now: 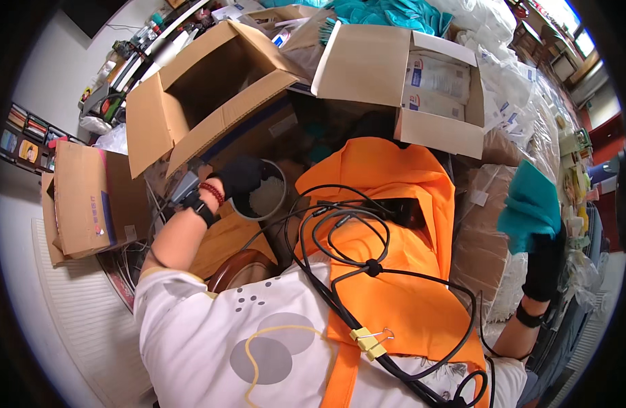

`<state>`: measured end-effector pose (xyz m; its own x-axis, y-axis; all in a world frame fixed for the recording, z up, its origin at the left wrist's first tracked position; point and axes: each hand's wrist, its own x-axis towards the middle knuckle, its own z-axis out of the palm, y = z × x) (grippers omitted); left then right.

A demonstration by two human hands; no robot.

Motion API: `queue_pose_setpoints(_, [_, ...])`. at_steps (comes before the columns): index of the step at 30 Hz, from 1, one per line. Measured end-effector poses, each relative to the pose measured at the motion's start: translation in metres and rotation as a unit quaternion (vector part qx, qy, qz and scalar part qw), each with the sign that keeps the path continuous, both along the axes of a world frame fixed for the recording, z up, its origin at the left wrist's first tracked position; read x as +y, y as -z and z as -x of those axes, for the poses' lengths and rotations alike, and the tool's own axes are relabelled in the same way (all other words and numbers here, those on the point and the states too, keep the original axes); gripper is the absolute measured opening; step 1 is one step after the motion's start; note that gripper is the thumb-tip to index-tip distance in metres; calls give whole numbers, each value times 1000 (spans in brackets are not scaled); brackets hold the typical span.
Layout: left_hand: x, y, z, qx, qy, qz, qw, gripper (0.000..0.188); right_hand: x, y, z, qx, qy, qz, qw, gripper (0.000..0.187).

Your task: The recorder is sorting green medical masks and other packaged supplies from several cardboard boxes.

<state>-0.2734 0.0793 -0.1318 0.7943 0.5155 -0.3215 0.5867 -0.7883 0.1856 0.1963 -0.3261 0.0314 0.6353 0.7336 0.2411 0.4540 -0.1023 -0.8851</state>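
Observation:
My right hand (545,264), in a black glove, is raised at the far right and grips a folded teal cloth (529,209) by its lower end. The cloth stands up above the fingers. My left hand (239,178), also black-gloved, is at the rim of a round bucket (283,197) with small whitish bits (264,196) in it. Its fingers are too dark to make out, so whether they hold anything is hidden.
An open brown carton (218,68) stands ahead on the left; an open white box (432,126) with plastic-wrapped packs (439,78) is ahead. Teal cloths (394,15) are heaped behind. Black cables (374,268) hang over my orange apron (401,306). Another carton (89,197) stands far left.

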Motion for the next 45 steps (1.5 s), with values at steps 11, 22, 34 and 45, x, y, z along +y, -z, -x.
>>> queue_pose_setpoints(11, [-16,-60,-67,-86,-19,-96,991,27,101,5,36,70,42,-4,997,45])
queue_pose_setpoints(22, [-123,-143,-236,-286,-117,649,695,34,139,28,59,169,12,-78,982,53])
queue_pose_setpoints(34, [-81,-155,-232,-341,32,312,886,41,132,47,53,-197,13,-52,979,44])
queue_pose_setpoints(45, [-117,-196,-243,-289,192,19,938,28,145,2,65,-185,-224,6,957,35])
